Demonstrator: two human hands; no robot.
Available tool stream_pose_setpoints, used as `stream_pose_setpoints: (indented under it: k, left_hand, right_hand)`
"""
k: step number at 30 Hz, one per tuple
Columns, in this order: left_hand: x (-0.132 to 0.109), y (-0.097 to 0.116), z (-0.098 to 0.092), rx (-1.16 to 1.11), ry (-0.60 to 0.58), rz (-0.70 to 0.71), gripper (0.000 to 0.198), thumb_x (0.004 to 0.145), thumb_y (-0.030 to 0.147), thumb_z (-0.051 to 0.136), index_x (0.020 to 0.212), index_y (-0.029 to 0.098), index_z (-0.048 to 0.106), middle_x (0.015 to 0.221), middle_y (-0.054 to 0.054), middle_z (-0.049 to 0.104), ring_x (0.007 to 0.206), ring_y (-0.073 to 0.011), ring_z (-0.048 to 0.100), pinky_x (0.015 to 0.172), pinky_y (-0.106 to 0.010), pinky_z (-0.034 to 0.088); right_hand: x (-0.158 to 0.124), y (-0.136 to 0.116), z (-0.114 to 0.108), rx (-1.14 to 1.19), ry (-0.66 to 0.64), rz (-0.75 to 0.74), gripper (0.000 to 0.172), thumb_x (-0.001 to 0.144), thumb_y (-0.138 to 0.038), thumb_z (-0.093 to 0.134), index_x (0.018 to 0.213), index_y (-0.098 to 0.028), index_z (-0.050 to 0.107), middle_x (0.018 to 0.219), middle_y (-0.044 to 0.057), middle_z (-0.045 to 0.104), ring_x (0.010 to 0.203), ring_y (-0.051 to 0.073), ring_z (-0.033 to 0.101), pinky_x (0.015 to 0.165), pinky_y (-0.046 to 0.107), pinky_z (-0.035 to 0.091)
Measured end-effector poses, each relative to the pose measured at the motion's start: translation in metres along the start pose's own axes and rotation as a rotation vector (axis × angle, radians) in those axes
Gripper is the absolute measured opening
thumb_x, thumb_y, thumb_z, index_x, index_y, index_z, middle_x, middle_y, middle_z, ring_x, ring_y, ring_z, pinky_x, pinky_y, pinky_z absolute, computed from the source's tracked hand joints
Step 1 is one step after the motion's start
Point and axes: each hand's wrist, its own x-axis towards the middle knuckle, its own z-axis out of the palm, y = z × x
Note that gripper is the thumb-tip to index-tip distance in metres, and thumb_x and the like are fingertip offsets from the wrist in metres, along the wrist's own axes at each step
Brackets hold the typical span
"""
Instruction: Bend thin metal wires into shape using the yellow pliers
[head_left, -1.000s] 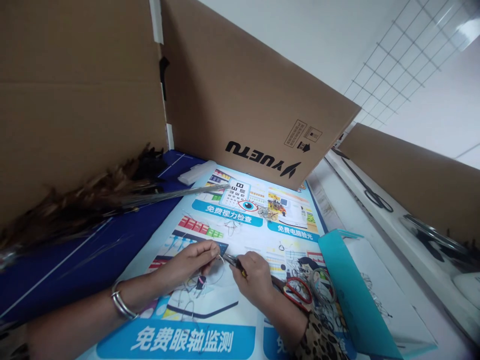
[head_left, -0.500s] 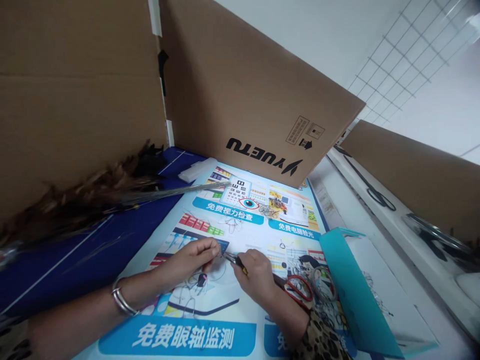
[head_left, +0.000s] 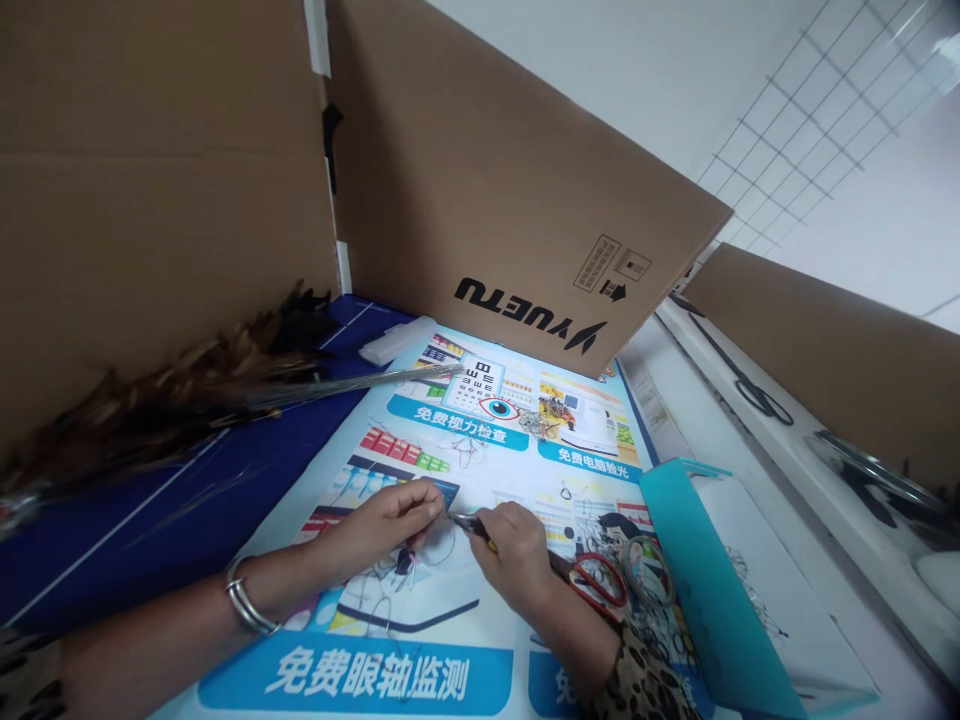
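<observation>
Over the printed poster (head_left: 420, 480), my left hand (head_left: 401, 515) pinches a thin wire piece between thumb and fingertips; its exact shape is too small to make out. My right hand (head_left: 510, 548) is closed round dark-handled pliers (head_left: 470, 521), whose tips point left and sit close to my left fingertips. Below my left hand, a small dark item with a pinkish tail (head_left: 406, 562) lies among thin wire loops. Red-handled scissors (head_left: 598, 582) lie right of my right hand, beside a coil of wire (head_left: 648, 570).
At right stands an open teal and white box (head_left: 720, 590) with small wire pieces inside. Brown feathers (head_left: 172, 400) and long thin strands lie at left on blue cloth. Cardboard panels (head_left: 510, 180) rise behind. Black scissors (head_left: 757, 395) rest on a white ledge at far right.
The plier tips have moved slightly down and turned a little more level, staying near my left fingertips. Both hands keep nearly the same place and grip.
</observation>
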Motion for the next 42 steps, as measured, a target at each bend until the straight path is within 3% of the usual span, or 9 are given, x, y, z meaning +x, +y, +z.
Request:
stream_pose_setpoints:
  k: [9,16,21,33,42]
  left_hand:
    - [0.001,-0.003,0.0,0.075,-0.061,0.02,0.027,0.093,0.041,0.046,0.076,0.02,0.05,0.06,0.004,0.051,0.057,-0.0132,0.045,0.056,-0.025,0.037]
    - [0.002,-0.001,0.0,0.145,-0.079,0.032,0.028,0.093,0.039,0.044,0.075,0.019,0.05,0.06,0.004,0.051,0.057,-0.0127,0.045,0.058,-0.025,0.036]
    - [0.002,-0.003,0.0,0.091,-0.057,0.005,0.028,0.093,0.042,0.046,0.077,0.019,0.049,0.059,0.004,0.051,0.055,-0.0119,0.044,0.055,-0.024,0.036]
    - [0.002,0.0,0.001,-0.033,-0.073,-0.067,0.033,0.091,0.048,0.049,0.075,0.018,0.049,0.058,0.005,0.051,0.052,-0.0103,0.042,0.053,-0.023,0.032]
    - [0.002,-0.003,-0.001,-0.125,-0.105,-0.072,0.033,0.09,0.047,0.051,0.076,0.017,0.051,0.061,0.004,0.053,0.054,-0.0102,0.044,0.055,-0.023,0.034]
  right_hand:
    - [0.0,-0.002,-0.001,-0.007,-0.012,0.006,0.018,0.091,-0.029,0.048,0.088,-0.019,0.063,0.072,0.004,0.062,0.069,0.018,0.055,0.061,0.028,0.039]
    - [0.003,-0.008,-0.009,-0.025,-0.112,0.034,0.016,0.09,-0.029,0.051,0.088,-0.018,0.062,0.077,0.004,0.063,0.072,0.018,0.056,0.063,0.027,0.038]
    - [0.008,-0.015,-0.019,-0.125,-0.186,0.047,0.008,0.086,-0.026,0.056,0.085,-0.019,0.06,0.079,0.004,0.061,0.075,0.019,0.053,0.066,0.029,0.036]
    - [0.005,-0.019,-0.021,-0.361,-0.135,-0.041,0.008,0.087,-0.023,0.058,0.093,-0.018,0.057,0.081,0.005,0.057,0.075,0.02,0.048,0.067,0.034,0.033]
    - [0.003,-0.021,-0.022,-0.441,-0.165,-0.074,0.018,0.087,-0.016,0.056,0.105,-0.016,0.056,0.085,0.006,0.058,0.076,0.021,0.049,0.067,0.036,0.034]
